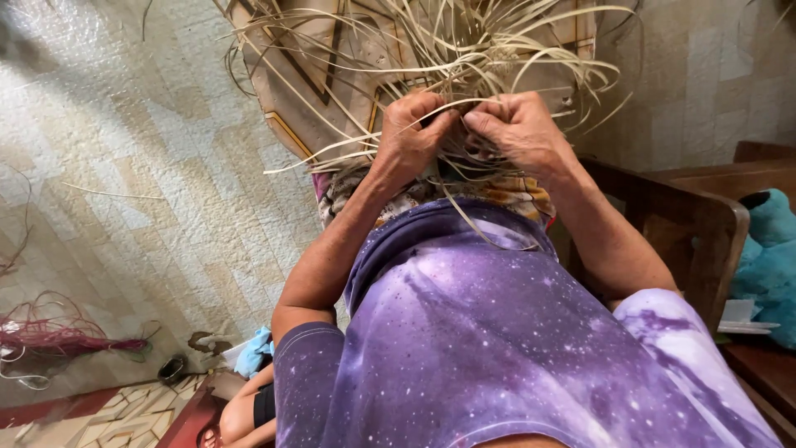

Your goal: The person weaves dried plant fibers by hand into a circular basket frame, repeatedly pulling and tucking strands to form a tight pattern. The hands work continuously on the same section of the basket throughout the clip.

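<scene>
Pale straw strips being worked by two hands at the top centre of the frame.

Both forearms are reaching up from the purple shirt (497, 348), elbows bent outward, wrists angling inward so the knuckles are nearly meeting. The left hand (410, 133) is curling its fingers shut around a bunch of the pale straw strips (464, 50), thumb pressing toward the other hand. The right hand (518, 129) is pinching the same bunch between thumb and forefinger, its other fingers folding under. The strips are fanning out above and to both sides of the hands, over a tan board (307, 75) in the upper middle. A pink fibre bundle (58, 336) is lying on the tiled floor at lower left, and a wooden chair (688, 224) is standing at right.
</scene>
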